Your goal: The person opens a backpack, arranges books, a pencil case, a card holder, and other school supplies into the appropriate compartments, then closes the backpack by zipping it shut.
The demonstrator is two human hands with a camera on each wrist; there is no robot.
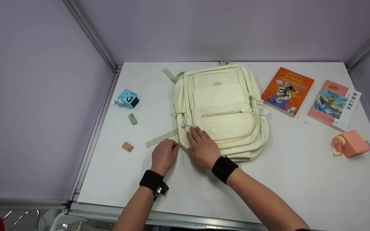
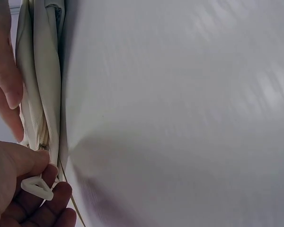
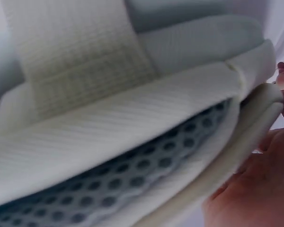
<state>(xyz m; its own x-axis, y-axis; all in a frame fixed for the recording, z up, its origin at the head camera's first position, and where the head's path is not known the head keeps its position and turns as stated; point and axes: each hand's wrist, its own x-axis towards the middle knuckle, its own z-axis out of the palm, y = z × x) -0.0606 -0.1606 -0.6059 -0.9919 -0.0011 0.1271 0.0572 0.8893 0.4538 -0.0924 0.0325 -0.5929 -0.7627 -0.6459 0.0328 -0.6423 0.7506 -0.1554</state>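
A cream backpack (image 1: 220,99) lies front side up on the white table. At its lower left corner my left hand (image 1: 165,154) pinches a zipper pull (image 2: 37,187), whose pale triangular loop shows in the left wrist view beside the zipper slider (image 2: 43,147). My right hand (image 1: 203,148) lies with straight fingers on the bag's lower left front, pressing the fabric. In the right wrist view the bag's cream edge (image 3: 180,90) and dark mesh padding (image 3: 132,175) fill most of the picture, with part of the right hand (image 3: 260,184) at the right side.
Left of the bag are a blue pencil sharpener (image 1: 127,98), a green eraser (image 1: 132,119) and a pink eraser (image 1: 127,147). On the right lie an orange book (image 1: 287,91), a pink book (image 1: 334,104) and a pink pencil sharpener (image 1: 352,143). A strap (image 1: 161,138) sticks out leftward.
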